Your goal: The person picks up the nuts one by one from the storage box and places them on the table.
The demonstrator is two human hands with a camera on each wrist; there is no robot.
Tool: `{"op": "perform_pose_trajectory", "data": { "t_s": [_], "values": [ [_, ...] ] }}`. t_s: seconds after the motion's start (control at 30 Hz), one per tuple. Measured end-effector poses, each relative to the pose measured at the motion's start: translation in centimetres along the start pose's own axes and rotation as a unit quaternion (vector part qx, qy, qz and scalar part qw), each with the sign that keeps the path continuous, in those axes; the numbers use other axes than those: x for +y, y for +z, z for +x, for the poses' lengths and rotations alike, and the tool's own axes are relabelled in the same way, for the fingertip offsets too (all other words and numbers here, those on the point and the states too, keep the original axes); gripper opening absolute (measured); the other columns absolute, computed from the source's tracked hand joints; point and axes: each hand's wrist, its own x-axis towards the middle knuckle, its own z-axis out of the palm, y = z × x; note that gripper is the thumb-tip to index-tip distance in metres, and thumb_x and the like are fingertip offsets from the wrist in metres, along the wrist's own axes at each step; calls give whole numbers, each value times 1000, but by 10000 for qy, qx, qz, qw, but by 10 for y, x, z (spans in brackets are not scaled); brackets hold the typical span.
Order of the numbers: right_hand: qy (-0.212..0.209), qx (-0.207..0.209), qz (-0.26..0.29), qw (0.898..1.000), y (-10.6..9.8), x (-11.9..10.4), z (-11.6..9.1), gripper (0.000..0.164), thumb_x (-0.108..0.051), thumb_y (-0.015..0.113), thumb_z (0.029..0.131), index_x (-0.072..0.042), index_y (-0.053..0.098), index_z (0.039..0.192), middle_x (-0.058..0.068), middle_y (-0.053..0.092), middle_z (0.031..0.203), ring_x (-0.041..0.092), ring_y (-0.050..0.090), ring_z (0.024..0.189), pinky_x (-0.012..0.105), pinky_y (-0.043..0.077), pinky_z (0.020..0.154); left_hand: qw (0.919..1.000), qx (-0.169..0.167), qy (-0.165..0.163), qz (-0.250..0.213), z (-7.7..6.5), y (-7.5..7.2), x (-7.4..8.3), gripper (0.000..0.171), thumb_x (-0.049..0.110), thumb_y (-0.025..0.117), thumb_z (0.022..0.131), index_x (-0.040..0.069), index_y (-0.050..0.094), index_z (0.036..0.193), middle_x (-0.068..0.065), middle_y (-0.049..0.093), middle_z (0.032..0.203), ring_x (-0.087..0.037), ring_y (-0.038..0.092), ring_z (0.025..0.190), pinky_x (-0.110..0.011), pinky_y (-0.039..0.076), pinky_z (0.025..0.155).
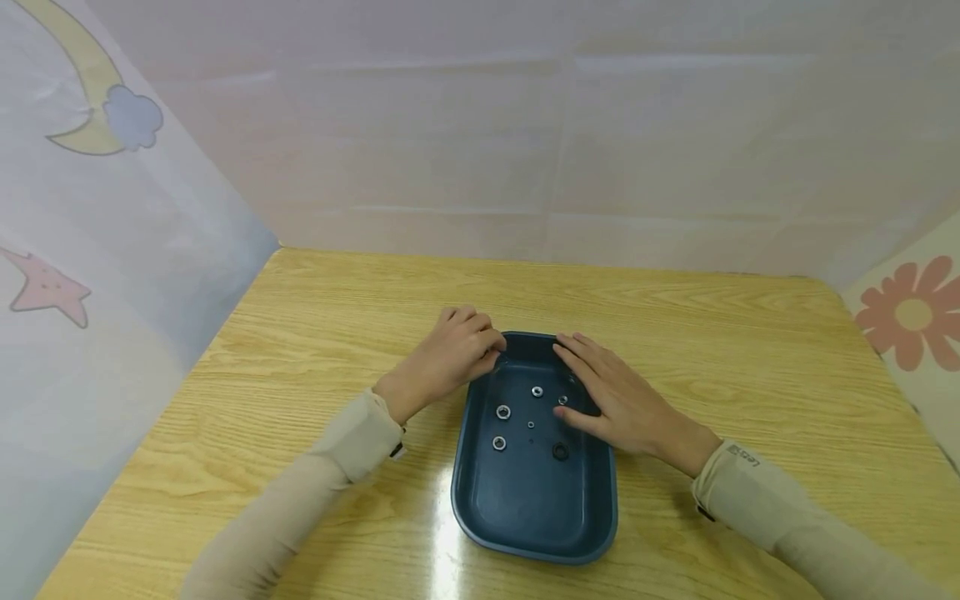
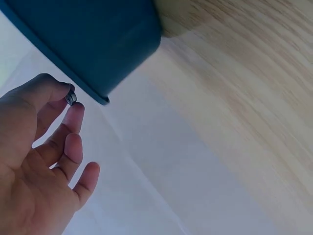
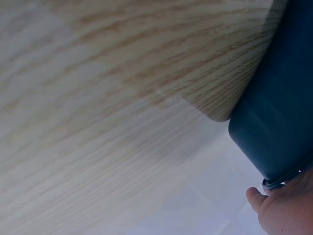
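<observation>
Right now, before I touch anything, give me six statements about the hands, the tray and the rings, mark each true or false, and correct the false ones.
1. The left hand pinches a small shiny part. True.
2. The right hand is over the right side of the blue tray. True.
3. The right hand is clenched in a fist. False: its fingers are extended.
4. The black ring lies in the tray. True.
5. Every ring in the tray is black. False: silver-coloured rings also lie there.
6. The tray is upside down. False: its open side faces up.
</observation>
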Motion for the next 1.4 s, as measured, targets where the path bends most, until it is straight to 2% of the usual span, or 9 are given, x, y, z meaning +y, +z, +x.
{"op": "perform_pose_trajectory", "data": {
  "t_s": [0.6, 1.0, 1.4],
  "values": [
    [118, -107, 40, 9999, -2, -1, -1, 83, -54, 57, 95, -10, 24, 158, 10, 21, 166, 36, 17, 153, 59, 23, 119, 9980, 563, 240, -168, -6, -5, -14, 12, 13, 70, 91, 12, 77, 101, -2, 70, 95, -19, 59, 88, -30, 50, 79],
    [47, -25, 11, 10000, -2, -1, -1, 83, -53, 58, 95, -9, 25, 157, 10, 22, 165, 37, 19, 152, 60, 24, 118, 9973, 720, 113, -19, -11, -4, -36, 11, 10, 70, 90, 10, 77, 100, -4, 71, 93, -20, 58, 84, -30, 49, 74],
    [-27, 87, -6, 10000, 0, 0, -1, 81, -51, 59, 95, -8, 27, 157, 11, 24, 164, 37, 21, 151, 60, 26, 117, 9979, 601, -251, -43, -24, -1, -61, 12, 10, 71, 90, 9, 77, 100, -6, 69, 92, -22, 57, 82, -32, 48, 73]
  ]
}}
